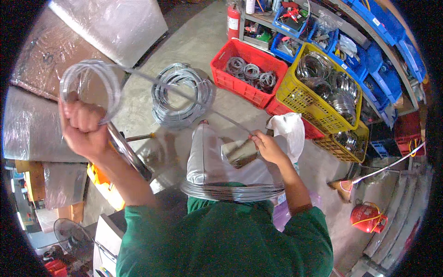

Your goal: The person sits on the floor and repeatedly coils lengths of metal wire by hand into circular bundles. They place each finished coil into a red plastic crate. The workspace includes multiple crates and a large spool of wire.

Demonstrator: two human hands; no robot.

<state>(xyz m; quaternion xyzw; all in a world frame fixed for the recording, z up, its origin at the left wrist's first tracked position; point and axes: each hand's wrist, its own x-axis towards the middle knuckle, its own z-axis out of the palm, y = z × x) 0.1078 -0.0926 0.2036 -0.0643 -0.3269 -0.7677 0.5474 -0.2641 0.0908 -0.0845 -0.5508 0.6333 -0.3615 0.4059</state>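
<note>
My left hand is closed and raised at the left, gripping the lower part of a small coil of wire. Motion blurs both the coil and the fingers. From the coil's top a strand of wire runs slantwise down to my right hand, whose fingers pinch it above my right thigh. A larger bundle of wire lies across my lap against the green shirt. Beside my left wrist a shiny metal tube slants downward; whether the coil touches it I cannot tell.
A big wire coil lies on the floor ahead. Right of it stand a red crate and a yellow crate, both holding coils. Wrapped boxes line the left. A broom and red cylinder are at right.
</note>
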